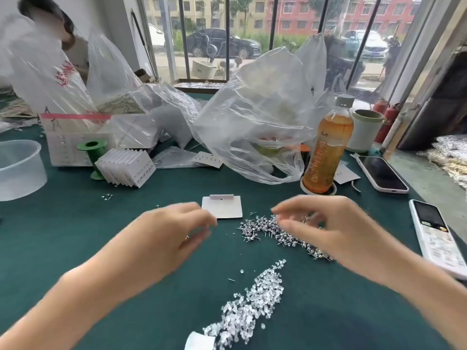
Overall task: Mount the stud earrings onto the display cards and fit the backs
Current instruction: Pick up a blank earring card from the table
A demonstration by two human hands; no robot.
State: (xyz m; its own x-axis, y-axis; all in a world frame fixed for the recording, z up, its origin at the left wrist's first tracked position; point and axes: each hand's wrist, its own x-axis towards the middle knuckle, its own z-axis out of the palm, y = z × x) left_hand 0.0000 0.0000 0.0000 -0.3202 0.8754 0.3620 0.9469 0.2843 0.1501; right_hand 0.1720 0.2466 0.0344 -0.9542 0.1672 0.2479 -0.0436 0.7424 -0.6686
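Green cloth over the bench [75, 248]; left hand [161, 238] blurred above it, fingers loosely bent toward a blank white display card [223, 207], fingertips just short of the card's near-left corner, nothing visibly held; cannot tell whether touching the card. Right hand [336, 228] blurred too, hovering over a heap of stud earrings [265, 229], thumb and fingers drawn toward each other above the heap; cannot tell whether pinching a stud or holding nothing. Beneath and nearer than the right hand, a long scatter of clear earring backs [252, 301], well apart from the card; between the two hands, the left part of the stud heap, lying just beside the card's right corner. Beyond the left hand, a fanned stack of filled cards [126, 168] leaning against a green spool [92, 150]; a few loose studs [107, 197] short of it. Beyond the right hand, a bottle of amber drink [326, 147] upright, crumpled clear plastic bags [252, 117] just to its left. Outward of the right hand, a white handset [438, 236], and farther off a dark phone [381, 174]. Far outward of the left hand, a clear plastic tub [20, 168].
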